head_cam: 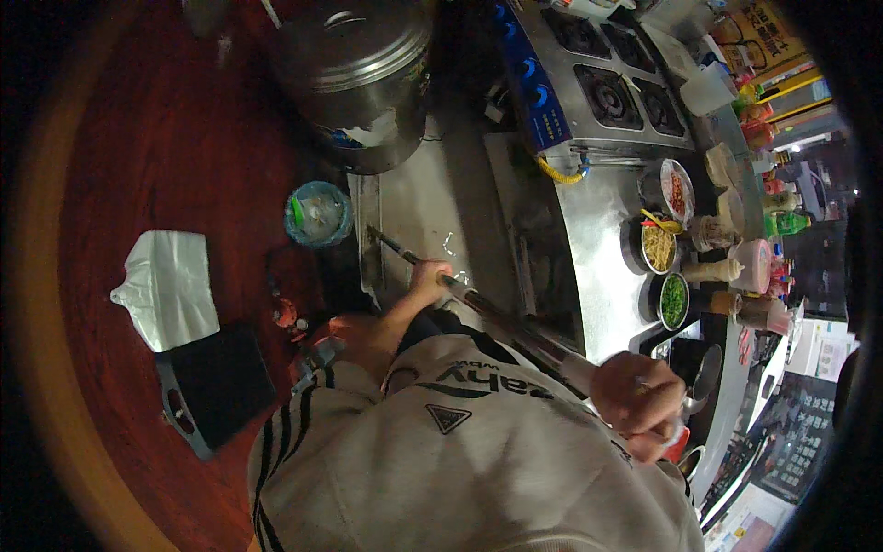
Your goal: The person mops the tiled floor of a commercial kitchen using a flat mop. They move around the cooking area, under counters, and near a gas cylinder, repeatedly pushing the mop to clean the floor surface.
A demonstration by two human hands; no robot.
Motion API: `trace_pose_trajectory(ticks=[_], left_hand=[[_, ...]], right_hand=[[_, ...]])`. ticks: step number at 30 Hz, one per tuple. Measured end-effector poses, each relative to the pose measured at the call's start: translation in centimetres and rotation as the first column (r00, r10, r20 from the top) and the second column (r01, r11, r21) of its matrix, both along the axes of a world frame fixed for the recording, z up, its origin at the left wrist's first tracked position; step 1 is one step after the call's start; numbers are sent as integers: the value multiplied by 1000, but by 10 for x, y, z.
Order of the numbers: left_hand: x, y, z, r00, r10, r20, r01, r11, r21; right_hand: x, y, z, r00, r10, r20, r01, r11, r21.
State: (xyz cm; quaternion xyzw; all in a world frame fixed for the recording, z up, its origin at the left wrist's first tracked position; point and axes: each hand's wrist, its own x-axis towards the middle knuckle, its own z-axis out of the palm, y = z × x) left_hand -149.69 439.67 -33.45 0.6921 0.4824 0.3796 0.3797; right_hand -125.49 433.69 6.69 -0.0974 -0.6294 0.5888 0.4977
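Both my hands grip a long metal pole (483, 310) that slants across the front of my body. My left hand (431, 279) is closed around it lower down, towards the floor. Near its upper end, close to my right side, my right hand (638, 407) wraps the pole. The far, thin end reaches down to the pale floor (421, 207) beside a small bin (319, 214) lined with a blue bag. What is fixed to that end, if anything, is too dark to tell.
A lidded steel stockpot (365, 90) stands ahead. To the right, a steel counter (600, 276) carries a gas stove (610, 96), a bowl of chopped greens (674, 301) and several bottles. White plastic bags (172, 290) and a black board (217, 390) lie on the red-brown wooden tabletop (138, 172) at left.
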Motion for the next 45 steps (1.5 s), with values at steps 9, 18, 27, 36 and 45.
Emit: trace_pose_trajectory(ticks=[9, 18, 27, 36, 45], left_hand=[[72, -20, 55, 994, -69, 88, 74, 996, -51], [24, 5, 45, 926, 345, 153, -356, 934, 45], [-24, -12, 12, 573, 624, 532, -445, 782, -437], [-62, 21, 6, 813, 294, 504, -229, 955, -187], [5, 19, 9, 994, 90, 67, -83, 992, -96]], right_hand=[[46, -43, 37, 902, -432, 12, 432, 902, -10], [7, 38, 42, 966, 260, -10, -259, 965, 52], [-113, 95, 52, 612, 768, 186, -783, 558, 273], [-120, 73, 26, 900, 434, 44, -431, 867, 250], [-21, 9, 11, 921, -388, -27, 388, 921, -23]])
